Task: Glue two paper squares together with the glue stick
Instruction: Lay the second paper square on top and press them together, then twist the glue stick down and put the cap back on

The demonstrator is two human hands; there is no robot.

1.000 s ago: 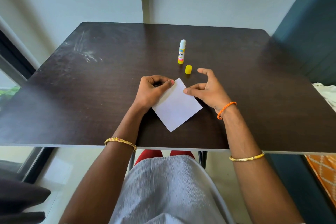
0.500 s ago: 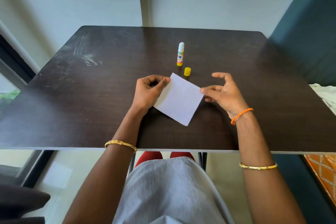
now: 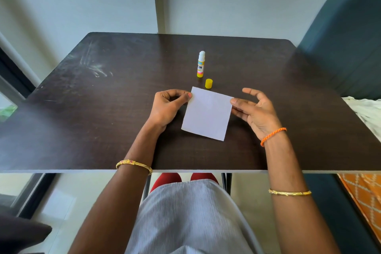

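Observation:
A white paper square (image 3: pixel 207 114) lies on the dark table (image 3: pixel 103 121), only one sheet showing from above. My left hand (image 3: pixel 168 107) is curled, its thumb pressing the paper's upper left corner. My right hand (image 3: pixel 254 112) touches the upper right corner with thumb and fingertip, the other fingers spread. The glue stick (image 3: pixel 201 64) stands upright and uncapped just beyond the paper. Its yellow cap (image 3: pixel 208 83) sits beside it, close to the paper's far edge.
A dark teal chair back (image 3: pixel 346 35) rises at the right of the table. White cloth (image 3: pixel 367 111) and an orange patterned fabric (image 3: pixel 362 194) lie at the right edge. The wall runs close behind the table's far edge.
The paper has turned from a diamond position to nearly square with the table edge. My right hand has shifted right to the upper right corner; my left thumb stayed on its corner.

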